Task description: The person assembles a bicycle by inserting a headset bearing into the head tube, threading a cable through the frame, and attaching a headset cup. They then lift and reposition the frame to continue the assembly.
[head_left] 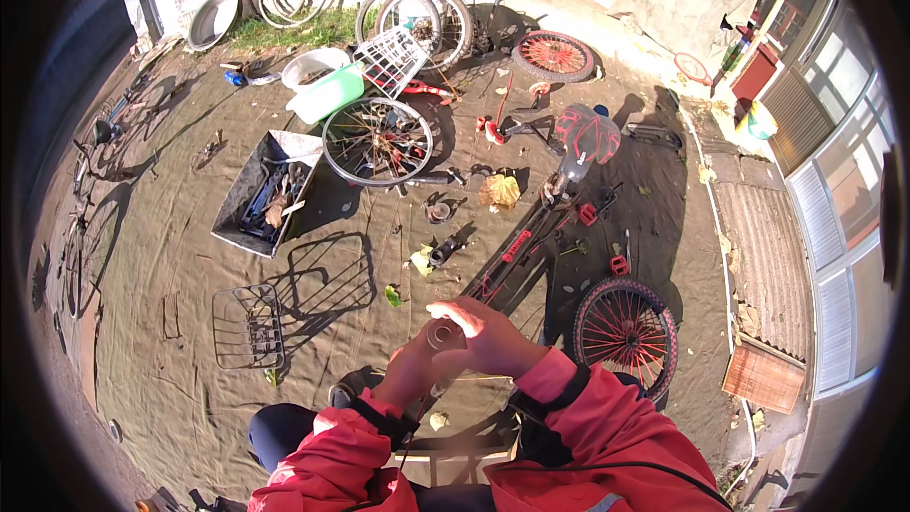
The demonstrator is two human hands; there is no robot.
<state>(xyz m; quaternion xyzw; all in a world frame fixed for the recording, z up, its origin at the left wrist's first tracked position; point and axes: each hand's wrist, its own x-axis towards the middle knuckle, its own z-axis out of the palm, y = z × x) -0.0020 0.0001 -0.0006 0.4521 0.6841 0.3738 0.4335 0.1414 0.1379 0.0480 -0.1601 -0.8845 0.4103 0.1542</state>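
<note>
In front of me both hands close around an upright round tube end that looks like the head tube (443, 334) of a bicycle frame. My left hand (409, 367) wraps its left side. My right hand (493, 337) curls over from the right, fingers bent near the rim. The dark bicycle frame (515, 248) with red markings runs from my hands up to a black saddle (588, 136) with red lines. Red pedals (618, 265) stick out at its side. A red-spoked wheel (626, 337) lies right of my hands. My palms hide much of the tube.
An open tool tray (318, 147) stands to the left, and a wire basket (248, 327) lies nearer. Beyond are a silver-spoked wheel (377, 142), a pale green bin (327, 95) and another red-spoked wheel (553, 56). Small parts and leaves dot the brown ground sheet (171, 256).
</note>
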